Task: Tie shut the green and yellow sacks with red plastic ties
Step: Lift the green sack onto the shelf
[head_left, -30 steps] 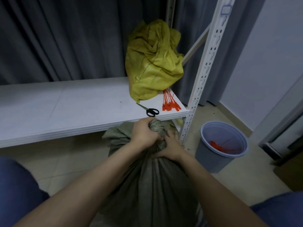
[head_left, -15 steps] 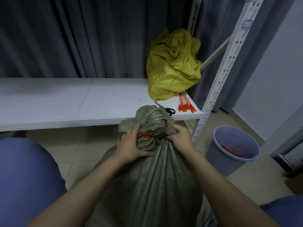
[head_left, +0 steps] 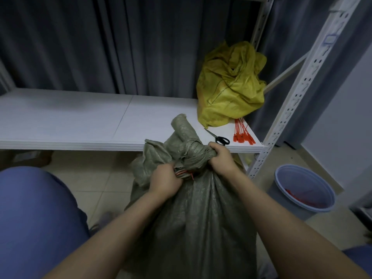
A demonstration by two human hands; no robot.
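Green sack (head_left: 193,218) stands bulging on the floor (head_left: 96,178) in front of the shelf (head_left: 80,121), contents not visible. Its neck is gathered, with 1 red tie (head_left: 184,174) around it and the loose mouth rising past the shelf's front edge. Yellow sack (head_left: 229,85) lies crumpled and slack at the right end of the shelf. A blue bin (head_left: 281,190) on the floor at right holds red strips (head_left: 298,198). Left hand (head_left: 164,183) is clenched on bunched fabric at the neck, touching the red tie; whether its fingers also pinch the tie cannot be told. Right hand (head_left: 220,158) is clenched around the neck, just above the tie. Scissors (head_left: 218,137) and a bundle of spare ties (head_left: 242,133) lie near the shelf's front right corner, just beyond the right hand. The shelf post (head_left: 291,101) stands between sack and bin. Floor tile shows between the sack and a blue-clad knee (head_left: 36,218) at left.
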